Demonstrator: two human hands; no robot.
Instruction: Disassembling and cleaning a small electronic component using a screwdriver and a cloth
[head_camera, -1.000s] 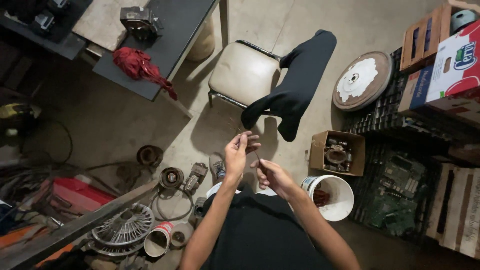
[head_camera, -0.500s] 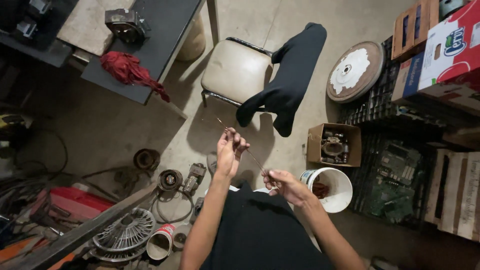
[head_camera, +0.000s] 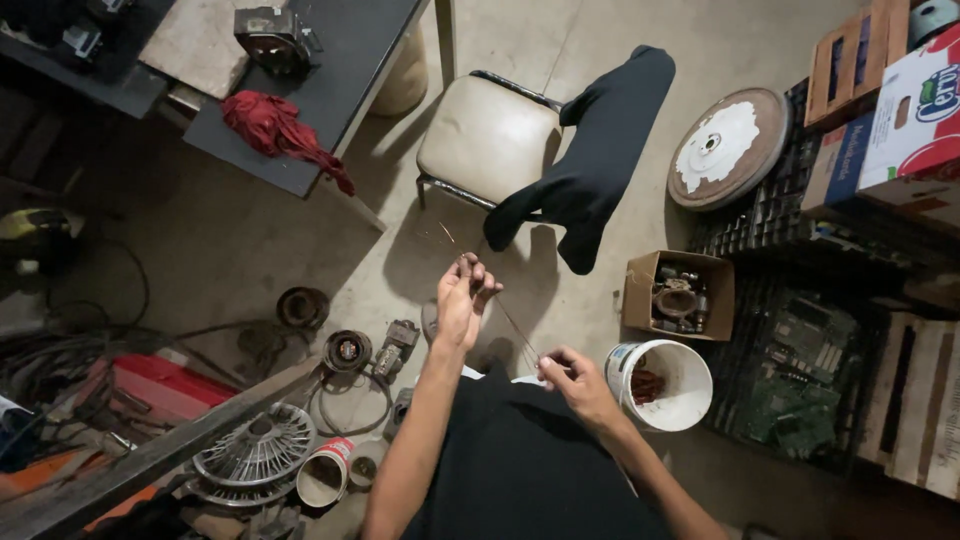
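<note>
Overhead, thin copper wire (head_camera: 512, 328) taut, pinched between left hand (head_camera: 462, 298) and right hand (head_camera: 572, 378)

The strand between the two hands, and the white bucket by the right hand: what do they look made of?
The strand looks like thin bare metal wire, possibly copper: hair-fine, dull brownish, pulled taut from the left hand to the right hand. The white bucket looks like plastic: smooth, matte, thin rolled rim. Its reddish-brown contents are too small to identify.

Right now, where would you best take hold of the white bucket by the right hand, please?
Grip the white bucket by its open rim, coming straight down from above: it stands upright, with the cardboard box close behind and the right hand alongside.
</note>
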